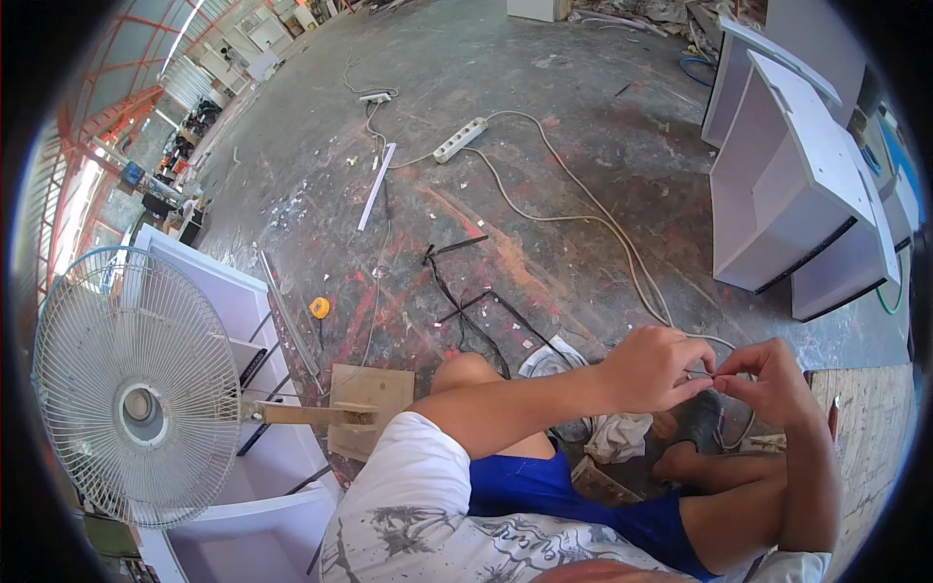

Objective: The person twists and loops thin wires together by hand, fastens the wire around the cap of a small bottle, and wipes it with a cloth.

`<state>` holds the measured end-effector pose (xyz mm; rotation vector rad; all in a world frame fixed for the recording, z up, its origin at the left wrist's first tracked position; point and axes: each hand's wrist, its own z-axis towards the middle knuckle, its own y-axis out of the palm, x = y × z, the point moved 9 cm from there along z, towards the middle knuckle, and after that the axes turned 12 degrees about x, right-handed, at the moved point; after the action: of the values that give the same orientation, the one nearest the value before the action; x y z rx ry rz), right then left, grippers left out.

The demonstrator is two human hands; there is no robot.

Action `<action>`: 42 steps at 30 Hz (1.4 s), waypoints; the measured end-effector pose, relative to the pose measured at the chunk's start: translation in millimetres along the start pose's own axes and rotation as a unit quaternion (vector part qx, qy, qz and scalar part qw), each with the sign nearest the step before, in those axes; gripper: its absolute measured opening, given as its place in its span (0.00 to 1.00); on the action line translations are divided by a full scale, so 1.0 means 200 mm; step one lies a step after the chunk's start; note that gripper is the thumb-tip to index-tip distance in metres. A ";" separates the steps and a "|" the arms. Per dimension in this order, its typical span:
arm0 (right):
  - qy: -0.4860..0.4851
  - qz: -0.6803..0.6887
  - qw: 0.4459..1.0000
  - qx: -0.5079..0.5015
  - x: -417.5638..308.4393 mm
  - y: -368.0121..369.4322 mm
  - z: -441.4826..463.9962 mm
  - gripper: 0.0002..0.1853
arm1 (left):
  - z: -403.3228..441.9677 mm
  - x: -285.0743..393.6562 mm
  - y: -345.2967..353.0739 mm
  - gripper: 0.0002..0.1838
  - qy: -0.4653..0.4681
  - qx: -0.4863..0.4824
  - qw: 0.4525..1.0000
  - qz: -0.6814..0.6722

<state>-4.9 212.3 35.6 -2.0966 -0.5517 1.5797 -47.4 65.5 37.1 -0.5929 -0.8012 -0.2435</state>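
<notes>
Both hands are raised in front of the right knee, fingertips almost touching. My left hand (663, 369) has its thumb and fingers pinched on a small thin dark piece, too small to name. Facing it from the right, my right hand (768, 382) pinches the same spot with thumb and forefinger. Below the hands are a dark shoe (696, 420) on a foot and a crumpled pale cloth (619, 437) on the floor.
A standing fan (141, 403) and white cabinet parts (199, 262) stand at the left. White drawer-like boxes (787, 185) are at the right. A power strip (461, 140), cables, black strips (466, 303) and an orange tape measure (320, 308) lie on the floor. A wooden board (875, 437) is at lower right.
</notes>
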 end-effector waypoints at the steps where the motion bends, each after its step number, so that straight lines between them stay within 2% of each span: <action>1: -0.013 -0.004 1.000 0.006 -0.02 -0.01 0.00 0.06 | 0.00 -0.01 0.01 0.11 -0.024 -0.009 1.000 -0.013; 8: -0.099 -0.059 0.991 0.071 -0.13 -0.04 -0.03 0.05 | 0.01 -0.04 0.02 0.11 -0.101 -0.048 0.991 -0.075; 17: -0.149 -0.065 0.979 0.123 -0.17 -0.05 -0.06 0.06 | 0.02 -0.01 0.01 0.08 -0.041 -0.017 0.997 -0.056; 20: -0.133 -0.081 0.981 0.112 -0.17 -0.03 -0.05 0.08 | 0.01 0.00 0.00 0.08 -0.012 0.006 0.999 -0.046; 23: -0.094 -0.035 0.992 0.073 -0.13 0.00 -0.05 0.09 | 0.00 0.02 -0.03 0.07 0.044 0.054 0.997 0.014; 26: -0.025 0.079 0.995 0.051 -0.06 0.04 -0.04 0.09 | -0.01 0.05 -0.05 0.07 0.085 0.082 0.992 0.035; 29: 0.048 0.069 0.995 -0.057 0.01 0.10 -0.05 0.10 | -0.02 0.07 -0.05 0.07 0.102 0.091 0.989 0.056; 32: 0.065 0.058 0.994 -0.060 0.00 0.10 -0.05 0.09 | -0.02 0.07 -0.05 0.07 0.108 0.089 0.988 0.059; 35: 0.072 0.064 0.995 -0.021 0.04 0.08 -0.04 0.08 | -0.02 0.07 -0.04 0.08 0.096 0.075 0.991 0.058; 38: -0.043 -0.094 0.994 0.038 -0.08 0.02 -0.04 0.06 | -0.01 0.05 -0.04 0.08 0.030 0.031 0.998 0.055; 41: -0.116 -0.071 0.986 0.091 -0.11 0.00 -0.05 0.06 | -0.02 0.00 0.00 0.09 0.005 0.006 0.999 0.049; 42: -0.111 -0.071 0.987 0.095 -0.12 0.00 -0.05 0.06 | -0.02 -0.01 0.00 0.09 -0.006 0.002 0.999 0.041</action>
<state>-1.7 197.9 56.4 -1.7162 -0.5863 1.7211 -45.6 63.5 32.9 -0.6227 -0.7874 -0.1643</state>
